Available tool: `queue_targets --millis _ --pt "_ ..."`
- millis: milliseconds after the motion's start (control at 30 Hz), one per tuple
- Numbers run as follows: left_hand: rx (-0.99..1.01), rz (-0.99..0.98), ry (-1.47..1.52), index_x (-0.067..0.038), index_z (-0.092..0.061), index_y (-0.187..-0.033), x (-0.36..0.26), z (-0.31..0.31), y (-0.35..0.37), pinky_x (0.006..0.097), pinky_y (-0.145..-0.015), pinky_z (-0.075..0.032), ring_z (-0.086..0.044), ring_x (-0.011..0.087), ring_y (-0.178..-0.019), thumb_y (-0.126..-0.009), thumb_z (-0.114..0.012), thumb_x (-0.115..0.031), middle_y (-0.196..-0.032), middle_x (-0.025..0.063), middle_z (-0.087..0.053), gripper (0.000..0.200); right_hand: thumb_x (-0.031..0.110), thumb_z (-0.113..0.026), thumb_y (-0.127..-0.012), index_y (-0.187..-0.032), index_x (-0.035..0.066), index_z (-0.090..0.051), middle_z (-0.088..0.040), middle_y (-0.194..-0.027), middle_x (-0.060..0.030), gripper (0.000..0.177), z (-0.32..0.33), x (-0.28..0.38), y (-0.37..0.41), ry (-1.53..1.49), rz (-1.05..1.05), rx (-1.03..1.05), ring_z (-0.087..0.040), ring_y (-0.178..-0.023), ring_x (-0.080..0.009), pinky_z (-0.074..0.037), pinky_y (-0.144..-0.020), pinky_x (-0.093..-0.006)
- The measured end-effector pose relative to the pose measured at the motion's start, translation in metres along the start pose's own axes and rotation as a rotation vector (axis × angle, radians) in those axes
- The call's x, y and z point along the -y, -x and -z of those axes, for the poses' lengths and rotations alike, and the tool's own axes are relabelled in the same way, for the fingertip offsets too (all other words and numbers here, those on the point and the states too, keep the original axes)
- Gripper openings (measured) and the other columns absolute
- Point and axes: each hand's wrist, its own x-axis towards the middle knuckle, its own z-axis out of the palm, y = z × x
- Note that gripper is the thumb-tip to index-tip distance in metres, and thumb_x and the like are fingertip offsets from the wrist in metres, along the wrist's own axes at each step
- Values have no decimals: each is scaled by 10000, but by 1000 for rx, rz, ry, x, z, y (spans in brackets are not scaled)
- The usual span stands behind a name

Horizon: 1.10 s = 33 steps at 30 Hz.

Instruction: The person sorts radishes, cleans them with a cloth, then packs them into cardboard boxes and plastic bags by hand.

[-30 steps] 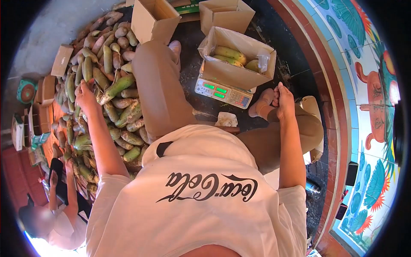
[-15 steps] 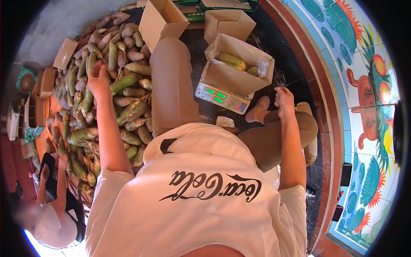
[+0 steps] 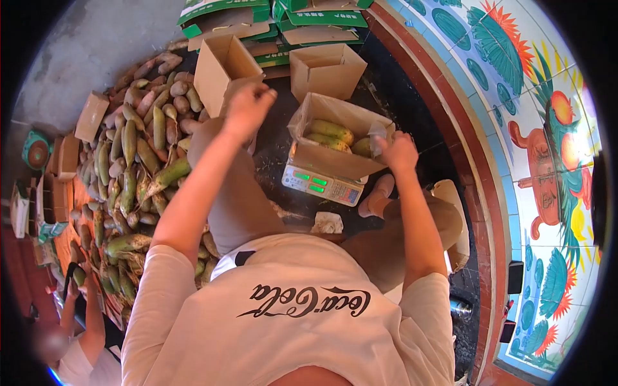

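Dark floor is spreading under everything, and painted tiles [image 3: 547, 161] are bordering it on the right. Nearest to me I am seeing one white shirt [image 3: 290, 321] with upside-down lettering, and beyond it two bent knees in tan trousers. At the lower left edge one co-worker [image 3: 77, 315] is sitting, blurred.

One crumpled white scrap [image 3: 328, 223] is lying on the floor just before one scale [image 3: 320, 183], whose two green readouts are glowing. One lined box [image 3: 328, 157] is sitting on that scale, and I am counting three long vegetables [image 3: 331, 132] lying inside it.

The right hand [image 3: 399, 151] is clenching at the box's right corner, fingers gripping the plastic liner [image 3: 376, 130] there. The left hand [image 3: 248, 106] is hanging in the air above the left knee, apart from the lined box. Its fingers are bunched narrow, and I cannot tell whether anything is inside them.

Off to the left one big pile [image 3: 141, 161] of the same vegetables is covering the floor, too many to count. Farther off, a tilted open box [image 3: 219, 67] and a second open box [image 3: 325, 67] are standing side by side. Behind them, flat green-and-white cartons [image 3: 225, 9] are lying in stacks.
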Motion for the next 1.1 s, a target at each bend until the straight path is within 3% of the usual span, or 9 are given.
queue_targets --millis 100,167,333,400,500,700,833,967,1100 --pt "214 230 -142 63 -552 -1106 40 -65 -27 333 -865 -432 -559 257 -1024 -808 -620 -425 -1092 204 -593 576 407 -605 -774 -924 31 -646 -641 -909 -166 406 -22 18 -13 223 12 143 -616 -901 -318 -497 -751 -402" --pt "272 322 -206 71 -405 -1268 21 -76 -24 367 -939 -406 -485 361 -1155 -763 -623 -478 -1237 289 -476 777 395 -589 -782 -921 39 -654 -651 -898 -158 388 -43 17 -21 275 71 248 -619 -896 -323 -499 -757 -411" --pt "354 874 172 70 -479 -1183 49 -111 -35 416 -863 -456 -572 287 -980 -747 -682 -415 -1095 196 -575 682 239 -523 -836 -891 8 -626 -648 -812 -164 259 -74 -16 -26 -249 34 160 -632 -771 -292 -488 -689 -370" --pt "412 841 311 41 -531 -1097 64 -112 -38 403 -808 -472 -585 238 -883 -767 -680 -353 -983 137 -600 535 198 -502 -854 -872 -17 -597 -634 -780 -152 235 -73 -36 -27 -557 29 210 -626 -680 -243 -475 -636 -350" --pt "387 780 397 1 -572 -980 60 -110 -38 353 -723 -488 -599 183 -778 -806 -648 -264 -856 80 -615 326 208 -469 -896 -885 -32 -562 -570 -684 -79 258 -41 -32 -21 -968 -250 370 -571 -611 -175 -438 -592 -320" --pt "350 635 580 -20 -575 -928 17 -89 -44 287 -629 -483 -599 161 -695 -856 -568 -173 -784 58 -605 169 239 -468 -919 -735 67 -503 -410 -584 39 254 -16 -16 -27 -1303 -459 412 -383 -522 -61 -329 -503 -233" --pt "507 573 606 -36 -504 -1018 -28 -86 -45 336 -725 -502 -588 167 -764 -896 -523 -163 -878 72 -567 177 233 -487 -909 -777 47 -531 -426 -582 35 232 -1 -21 -46 -1373 -414 527 -368 -501 -71 -309 -475 -226" --pt "644 532 736 -48 -510 -996 -49 -104 -40 341 -675 -509 -561 150 -712 -903 -520 -171 -817 51 -539 154 226 -500 -900 -779 34 -534 -421 -575 29 229 32 -11 -53 -1424 -367 581 -368 -501 -78 -315 -471 -237" --pt "770 396 569 -50 -538 -948 -44 -107 -39 303 -623 -502 -546 123 -684 -869 -593 -202 -763 30 -544 180 229 -506 -897 -816 15 -558 -422 -575 27 234 39 -4 -46 -1336 -329 586 -388 -519 -77 -330 -487 -237"
